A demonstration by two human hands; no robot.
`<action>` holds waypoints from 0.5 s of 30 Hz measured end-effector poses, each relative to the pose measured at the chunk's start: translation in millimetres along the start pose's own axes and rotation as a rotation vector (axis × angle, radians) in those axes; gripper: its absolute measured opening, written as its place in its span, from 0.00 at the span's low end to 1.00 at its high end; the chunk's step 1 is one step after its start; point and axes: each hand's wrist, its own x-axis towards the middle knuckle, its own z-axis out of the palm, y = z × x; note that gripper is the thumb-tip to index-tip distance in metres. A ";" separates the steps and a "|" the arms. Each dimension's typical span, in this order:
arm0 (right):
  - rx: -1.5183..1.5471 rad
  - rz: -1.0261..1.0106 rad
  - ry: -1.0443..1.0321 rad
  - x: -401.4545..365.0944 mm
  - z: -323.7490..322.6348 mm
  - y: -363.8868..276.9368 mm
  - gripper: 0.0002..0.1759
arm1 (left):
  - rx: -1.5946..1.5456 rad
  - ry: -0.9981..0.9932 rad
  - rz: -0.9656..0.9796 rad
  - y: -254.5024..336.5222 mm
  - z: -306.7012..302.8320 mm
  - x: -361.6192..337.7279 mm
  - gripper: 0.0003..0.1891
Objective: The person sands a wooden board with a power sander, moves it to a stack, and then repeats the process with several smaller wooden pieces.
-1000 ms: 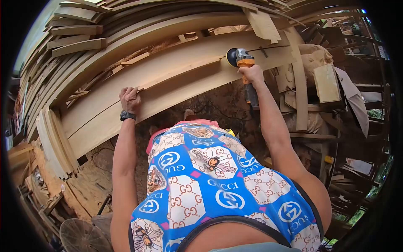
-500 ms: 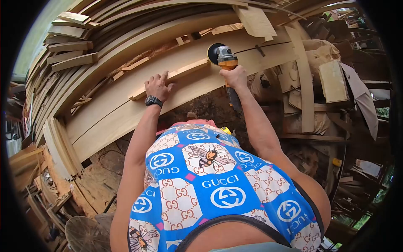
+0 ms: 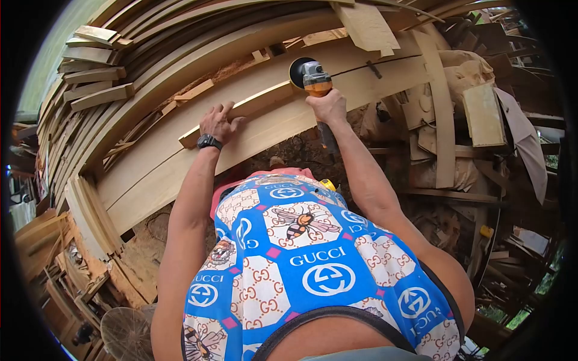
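Observation:
My left hand is laid across a narrow wooden strip, fingers over its far side and thumb on the near side, holding it against the wide planks. A black watch sits on that wrist. In my right hand is an angle grinder with an orange and grey body, gripped with the fingers wrapped around it. The grinder's round black disc is right at the strip's right end. Its dark rear handle points back toward me.
Long curved boards are stacked along the far side, with short blocks piled at the left. A flat board crosses the planks' right end, near a grey umbrella-like cloth. A small dark bar lies on the planks.
The grinder and my right hand have moved a little to the left. My left hand and the wooden strip have also shifted slightly left, and the view has turned a little.

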 end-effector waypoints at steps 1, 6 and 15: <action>0.001 0.005 -0.019 0.8 -0.5 -0.8 0.28 | 0.003 0.008 0.002 -0.1 0.6 -0.6 0.25; -0.009 -0.015 -0.034 2.9 -1.9 -4.6 0.28 | 0.008 0.021 0.005 -0.3 2.3 -1.4 0.25; 0.003 0.009 -0.028 6.3 -15.5 -5.8 0.27 | 0.019 0.023 0.014 -4.5 6.2 -1.6 0.25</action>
